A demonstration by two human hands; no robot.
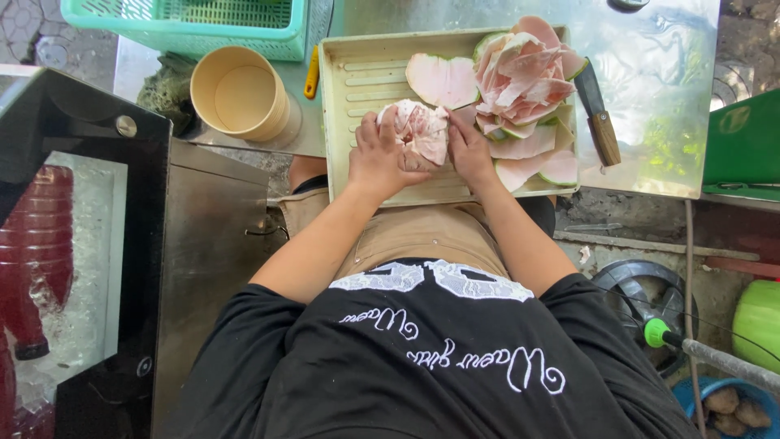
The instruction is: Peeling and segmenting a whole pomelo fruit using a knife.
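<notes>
Pink-fleshed fruit piece point(422, 134) sat clamped in both hands' grip over the cream tray point(357, 81).
Left hand point(380, 158) and right hand point(471, 150) pressed its sides; sliced rinds point(524, 77) filled the tray's right, knife point(597, 114) alongside on the bench point(650, 65).

Teal plastic basket point(195, 20), tan cups point(240, 97), wooden-handled knife point(597, 114), black fan point(642, 301), green bucket point(760, 321)

A shiny metal table point(650, 122) carries a cream tray point(357, 81), wooden-handled knife point(599, 114), beige cup point(242, 96) and teal basket point(195, 20).
</notes>
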